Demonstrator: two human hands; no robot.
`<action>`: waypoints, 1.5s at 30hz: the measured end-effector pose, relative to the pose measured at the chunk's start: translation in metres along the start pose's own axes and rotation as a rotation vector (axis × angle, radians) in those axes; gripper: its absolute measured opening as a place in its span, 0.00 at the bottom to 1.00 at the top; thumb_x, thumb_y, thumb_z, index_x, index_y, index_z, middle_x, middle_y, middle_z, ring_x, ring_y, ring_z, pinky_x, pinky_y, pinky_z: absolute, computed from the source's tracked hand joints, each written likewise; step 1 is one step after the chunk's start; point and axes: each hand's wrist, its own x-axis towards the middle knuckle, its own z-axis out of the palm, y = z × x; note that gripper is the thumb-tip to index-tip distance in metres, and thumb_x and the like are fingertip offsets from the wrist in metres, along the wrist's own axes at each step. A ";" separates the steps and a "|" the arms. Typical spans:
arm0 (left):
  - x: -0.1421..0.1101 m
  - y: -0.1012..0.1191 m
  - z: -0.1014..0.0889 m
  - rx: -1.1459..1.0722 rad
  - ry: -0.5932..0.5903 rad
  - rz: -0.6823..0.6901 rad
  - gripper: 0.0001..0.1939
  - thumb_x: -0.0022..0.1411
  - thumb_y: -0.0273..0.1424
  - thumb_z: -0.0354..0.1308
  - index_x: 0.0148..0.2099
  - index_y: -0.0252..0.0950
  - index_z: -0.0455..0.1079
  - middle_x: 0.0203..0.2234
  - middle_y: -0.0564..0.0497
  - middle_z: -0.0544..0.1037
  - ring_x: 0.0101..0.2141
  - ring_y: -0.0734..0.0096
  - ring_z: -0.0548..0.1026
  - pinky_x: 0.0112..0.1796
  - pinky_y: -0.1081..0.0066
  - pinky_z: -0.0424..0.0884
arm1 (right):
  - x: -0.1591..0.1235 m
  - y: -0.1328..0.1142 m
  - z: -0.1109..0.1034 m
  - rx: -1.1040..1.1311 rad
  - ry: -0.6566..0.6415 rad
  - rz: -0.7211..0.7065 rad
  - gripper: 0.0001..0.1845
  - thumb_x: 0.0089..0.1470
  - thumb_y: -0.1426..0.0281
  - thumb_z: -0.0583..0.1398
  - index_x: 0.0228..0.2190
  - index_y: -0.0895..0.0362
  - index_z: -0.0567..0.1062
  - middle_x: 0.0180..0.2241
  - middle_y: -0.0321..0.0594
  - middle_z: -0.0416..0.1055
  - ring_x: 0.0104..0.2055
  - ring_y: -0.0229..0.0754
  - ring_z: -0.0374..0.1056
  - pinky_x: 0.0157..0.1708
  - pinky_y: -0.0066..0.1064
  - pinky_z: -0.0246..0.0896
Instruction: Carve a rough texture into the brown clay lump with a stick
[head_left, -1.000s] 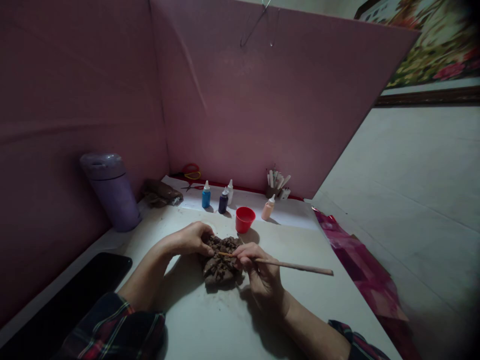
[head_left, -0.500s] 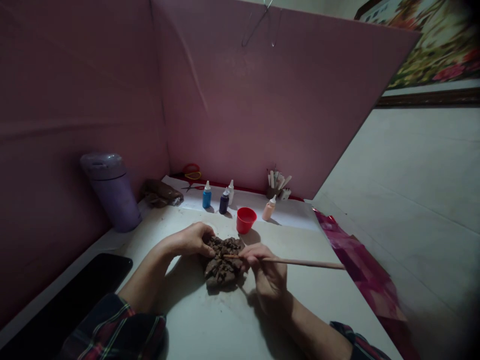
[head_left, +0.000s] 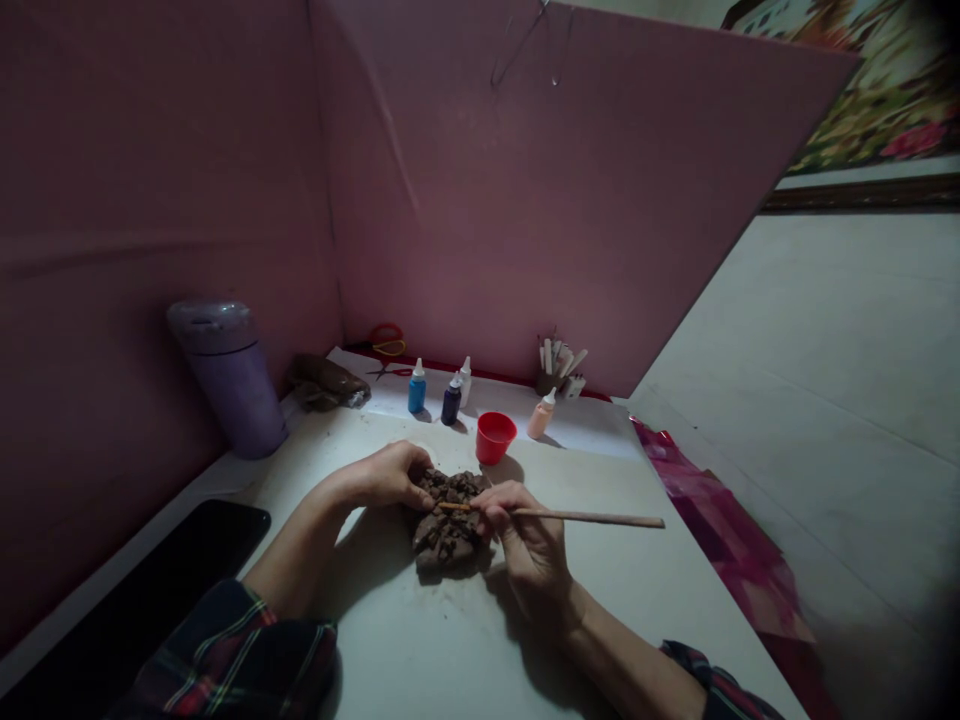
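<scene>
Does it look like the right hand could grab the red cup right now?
Probably yes: the cup stands just beyond the right hand, and nothing seems to stand between them. But that hand holds a stick, which might need putting down first.

The lumpy brown clay-like mass [head_left: 448,556] looked rough and matt, the thin brown wooden stick [head_left: 600,518] dull, the tapered red plastic cup [head_left: 492,447] smooth and glossy.
</scene>
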 end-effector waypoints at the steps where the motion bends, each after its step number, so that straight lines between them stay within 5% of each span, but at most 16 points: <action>1: 0.000 0.000 0.000 -0.001 -0.001 -0.003 0.15 0.42 0.35 0.63 0.33 0.33 0.69 0.25 0.55 0.70 0.28 0.70 0.67 0.30 0.72 0.61 | -0.001 -0.001 -0.001 0.019 0.021 0.045 0.11 0.63 0.69 0.53 0.30 0.57 0.72 0.27 0.38 0.68 0.28 0.38 0.66 0.28 0.30 0.64; 7: -0.001 0.002 0.000 0.001 0.003 0.016 0.14 0.42 0.33 0.62 0.32 0.33 0.68 0.23 0.56 0.67 0.27 0.72 0.65 0.29 0.72 0.60 | -0.003 0.000 -0.006 0.040 0.047 0.180 0.12 0.63 0.65 0.54 0.31 0.58 0.73 0.22 0.34 0.66 0.22 0.35 0.63 0.24 0.28 0.61; 14: -0.004 0.007 0.001 -0.022 0.033 -0.019 0.12 0.41 0.31 0.63 0.30 0.34 0.68 0.23 0.55 0.69 0.27 0.71 0.66 0.29 0.72 0.60 | -0.001 0.004 -0.002 -0.127 -0.074 0.146 0.12 0.62 0.66 0.54 0.30 0.57 0.74 0.27 0.37 0.68 0.25 0.36 0.62 0.24 0.27 0.60; 23: 0.003 -0.005 0.001 -0.012 0.014 0.000 0.16 0.41 0.34 0.63 0.34 0.33 0.70 0.26 0.54 0.72 0.30 0.67 0.69 0.31 0.71 0.63 | -0.002 -0.001 -0.008 0.066 0.171 -0.012 0.09 0.63 0.69 0.54 0.33 0.56 0.73 0.29 0.40 0.71 0.27 0.38 0.69 0.29 0.32 0.68; 30: 0.002 -0.004 0.001 0.053 0.025 0.001 0.16 0.42 0.34 0.62 0.36 0.32 0.71 0.27 0.52 0.73 0.31 0.67 0.69 0.30 0.73 0.62 | -0.003 0.003 -0.006 -0.004 0.045 -0.004 0.11 0.63 0.70 0.54 0.31 0.56 0.73 0.31 0.40 0.71 0.34 0.40 0.70 0.34 0.33 0.68; 45: -0.001 0.003 0.001 -0.022 0.000 -0.013 0.14 0.41 0.32 0.62 0.33 0.32 0.69 0.25 0.55 0.70 0.29 0.70 0.66 0.31 0.71 0.62 | 0.003 -0.006 -0.009 -0.196 -0.064 -0.014 0.12 0.63 0.70 0.51 0.28 0.56 0.70 0.25 0.37 0.66 0.26 0.38 0.64 0.26 0.30 0.62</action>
